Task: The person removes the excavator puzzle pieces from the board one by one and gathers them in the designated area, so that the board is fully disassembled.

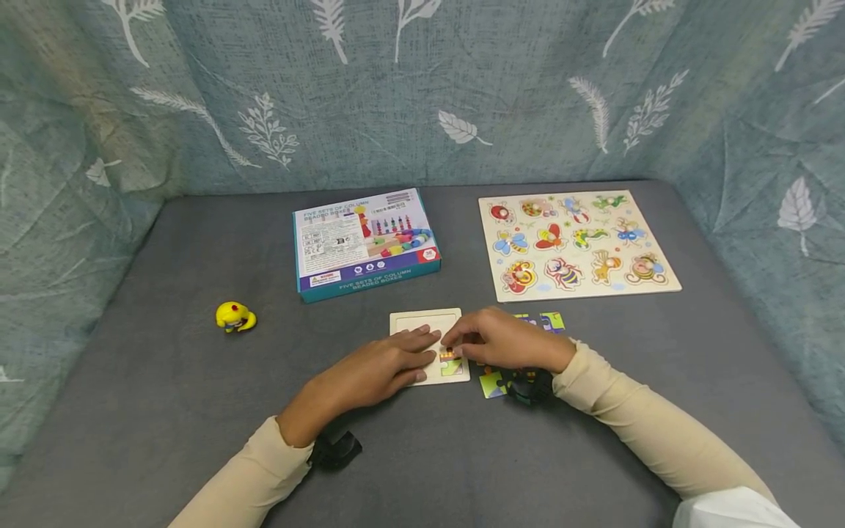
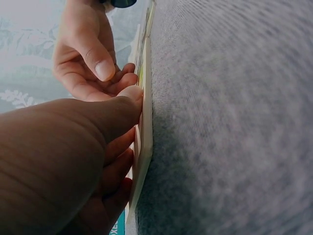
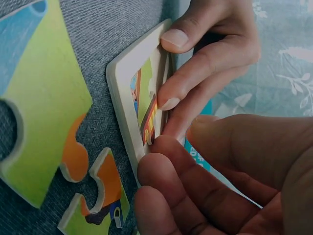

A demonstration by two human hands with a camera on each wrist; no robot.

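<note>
A small wooden puzzle tray (image 1: 425,317) lies on the grey table. My left hand (image 1: 379,367) rests on its left side, fingers fairly straight and thumb at the near edge. My right hand (image 1: 505,339) bends over the tray's right side, curled fingers and thumb at a small orange and green puzzle piece (image 3: 149,120). Its fingertips partly hide that piece. Another green piece (image 1: 452,368) lies in the tray's near right corner. Loose puzzle pieces (image 1: 491,385) lie under and beside my right wrist; several show large in the right wrist view.
Behind the tray lies a boxed bead set (image 1: 366,246). At the back right is a wooden insect puzzle board (image 1: 581,246). A small yellow toy figure (image 1: 235,316) stands on the left. Leaf-patterned curtain (image 1: 396,110) surrounds the table's back and sides.
</note>
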